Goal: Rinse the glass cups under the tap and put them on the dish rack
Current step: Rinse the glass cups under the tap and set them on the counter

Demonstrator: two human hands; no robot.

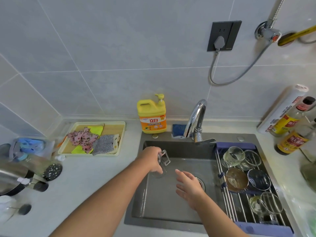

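Head view.

Your left hand grips a clear cup: the fingers curl round its body, and the squarish handle sticks out to the right. The cup hangs over the left rear part of the sink, left of the tap and not under its spout. Whether water runs, you cannot tell from this view.

Your right hand is empty, fingers straight and slightly spread, palm down. It hovers over the middle of the basin and partly covers the drain. It sits near the cup without touching it.

The rack spans the right side of the sink. Six glasses lie on it in three pairs from rear to front, most tipped on their sides. One in the middle pair looks amber.

On the counter, a yellow detergent bottle stands at the sink's rear left corner. A tray of cloths lies left of it, against the wall. Sauce bottles stand by the sink's rear right corner.
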